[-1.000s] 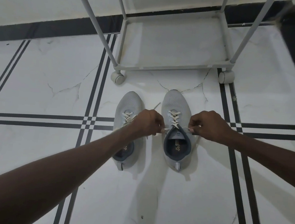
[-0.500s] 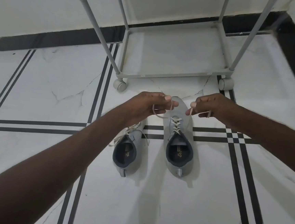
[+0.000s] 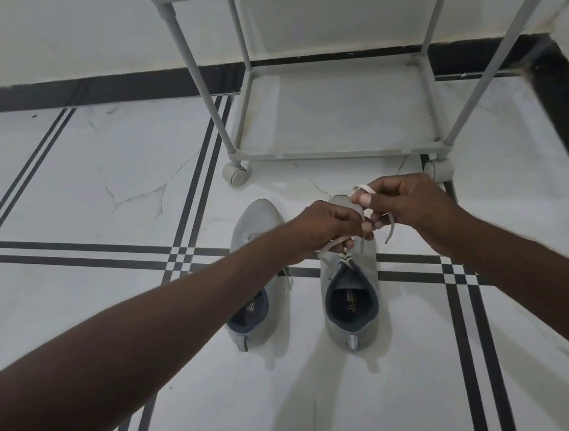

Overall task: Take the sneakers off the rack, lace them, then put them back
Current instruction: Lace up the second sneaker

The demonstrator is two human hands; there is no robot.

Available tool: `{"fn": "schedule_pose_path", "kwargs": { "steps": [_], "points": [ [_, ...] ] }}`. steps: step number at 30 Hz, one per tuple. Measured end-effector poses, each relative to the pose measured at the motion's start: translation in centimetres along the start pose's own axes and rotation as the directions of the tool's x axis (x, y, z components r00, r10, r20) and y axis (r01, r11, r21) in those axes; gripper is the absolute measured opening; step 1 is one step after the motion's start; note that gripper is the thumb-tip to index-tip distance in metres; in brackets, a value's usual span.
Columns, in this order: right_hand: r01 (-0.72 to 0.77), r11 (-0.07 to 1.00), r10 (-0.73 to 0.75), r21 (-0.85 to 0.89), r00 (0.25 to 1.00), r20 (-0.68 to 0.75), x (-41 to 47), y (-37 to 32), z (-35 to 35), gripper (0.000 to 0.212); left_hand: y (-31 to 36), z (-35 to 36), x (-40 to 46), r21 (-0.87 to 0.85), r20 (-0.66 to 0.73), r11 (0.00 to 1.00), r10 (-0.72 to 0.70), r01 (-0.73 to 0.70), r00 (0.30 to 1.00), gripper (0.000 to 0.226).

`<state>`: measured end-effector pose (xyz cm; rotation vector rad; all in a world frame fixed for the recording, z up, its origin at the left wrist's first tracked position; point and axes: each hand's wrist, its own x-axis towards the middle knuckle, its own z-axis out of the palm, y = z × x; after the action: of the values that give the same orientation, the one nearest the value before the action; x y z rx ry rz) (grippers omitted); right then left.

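Sneakers sit side by side on the floor [image 3: 74, 169] just in front of the rack [image 3: 332, 161], toes toward it: left sneaker [image 3: 262, 220] and right sneaker [image 3: 354, 300]. Both hands work above the right one. The left hand [image 3: 327, 226] pinches its lace [image 3: 333, 245] near the eyelets; the right hand [image 3: 411, 205] has fingers closed on a loop of the same lace, the free end dangling below.

No readable text; only a small gold mark (illegible) on each sneaker's insole [image 3: 352, 302].
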<state>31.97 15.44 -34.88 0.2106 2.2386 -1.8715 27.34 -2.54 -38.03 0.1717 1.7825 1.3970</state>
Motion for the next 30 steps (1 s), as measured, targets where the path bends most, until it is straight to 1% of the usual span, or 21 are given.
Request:
{"fn": "schedule_pose_path", "kwargs": {
  "steps": [2,4,6,7,8,10,12,14,17,19,20,21,22,23,25,26,27,30],
  "points": [
    [0.009,1.0,-0.009,-0.021,1.0,-0.002,0.4,-0.2,0.1,0.019,0.1,0.1,0.0,0.067,-0.012,0.997,0.041,-0.04,0.999,0.02],
    [-0.026,1.0,0.026,0.002,0.999,-0.042,1.0,-0.2,0.1,0.023,0.2,0.0,-0.1,0.044,-0.009,0.998,0.039,-0.039,0.999,0.02],
    [-0.104,0.992,0.109,0.065,0.991,-0.081,1.8,0.0,0.0,0.03,0.4,-0.4,-0.3,0.002,-0.026,1.0,0.008,-0.008,1.0,0.023],
    [-0.164,0.98,0.173,0.111,0.983,-0.068,2.1,0.1,-0.1,0.034,0.6,-0.7,-0.4,-0.013,-0.033,1.0,-0.005,0.004,0.999,0.025],
    [-0.238,0.957,0.245,0.166,0.969,-0.024,2.3,0.1,-0.3,0.036,0.7,-1.1,-0.5,-0.027,-0.038,1.0,-0.011,0.01,0.999,0.026],
    [-0.366,0.902,0.353,0.231,0.931,0.095,2.5,0.3,-0.5,0.036,0.9,-1.8,-0.5,-0.054,-0.053,0.999,-0.006,0.003,0.999,0.023],
    [-0.413,0.893,0.39,0.181,0.908,0.152,2.6,0.4,-0.7,0.033,1.0,-2.4,-0.5,-0.086,-0.059,0.996,0.016,-0.021,0.998,0.021],
    [-0.412,0.909,0.398,0.063,0.902,0.168,2.7,0.6,-0.4,0.031,1.0,-2.7,-0.6,-0.074,-0.04,0.996,0.056,-0.059,0.998,0.022],
    [-0.347,0.924,0.371,-0.16,0.913,0.168,2.6,0.9,0.9,0.023,0.9,-2.9,-0.6,0.0,-0.029,0.994,0.107,-0.107,0.994,0.033],
    [-0.325,0.922,0.365,-0.21,0.911,0.191,2.7,1.2,1.5,0.02,1.0,-3.2,-0.6,0.116,-0.031,0.983,0.149,-0.144,0.988,0.035],
    [-0.328,0.921,0.371,-0.208,0.903,0.218,2.8,1.3,1.6,0.02,1.0,-3.4,-0.6,0.231,-0.04,0.958,0.183,-0.169,0.982,0.035],
    [-0.337,0.919,0.382,-0.206,0.89,0.25,2.9,1.5,1.7,0.021,0.9,-3.6,-0.6,0.38,-0.049,0.904,0.234,-0.199,0.971,0.034],
    [-0.347,0.915,0.396,-0.209,0.873,0.285,2.9,1.6,1.7,0.021,0.8,-3.6,-0.6,0.523,-0.048,0.821,0.299,-0.231,0.953,0.035],
    [-0.358,0.91,0.41,-0.211,0.854,0.32,2.9,1.7,1.7,0.023,0.6,-3.3,-0.7,0.627,-0.033,0.731,0.37,-0.269,0.929,0.037],
    [-0.382,0.903,0.429,-0.198,0.836,0.342,2.8,2.2,2.0,0.026,-0.1,-2.5,-0.8,0.722,0.011,0.592,0.507,-0.358,0.862,0.041],
    [-0.387,0.902,0.43,-0.191,0.844,0.322,2.8,2.5,2.2,0.027,-0.4,-2.1,-0.8,0.751,0.023,0.536,0.563,-0.386,0.826,0.043],
    [-0.378,0.905,0.42,-0.194,0.863,0.281,2.9,2.7,2.4,0.027,-0.7,-1.7,-0.8,0.785,0.029,0.48,0.603,-0.391,0.797,0.043],
    [-0.285,0.909,0.337,-0.305,0.932,0.132,3.1,3.1,3.0,0.035,-1.3,-1.1,-0.7,0.891,0.072,0.288,0.674,-0.351,0.735,0.039]
  ]
}}
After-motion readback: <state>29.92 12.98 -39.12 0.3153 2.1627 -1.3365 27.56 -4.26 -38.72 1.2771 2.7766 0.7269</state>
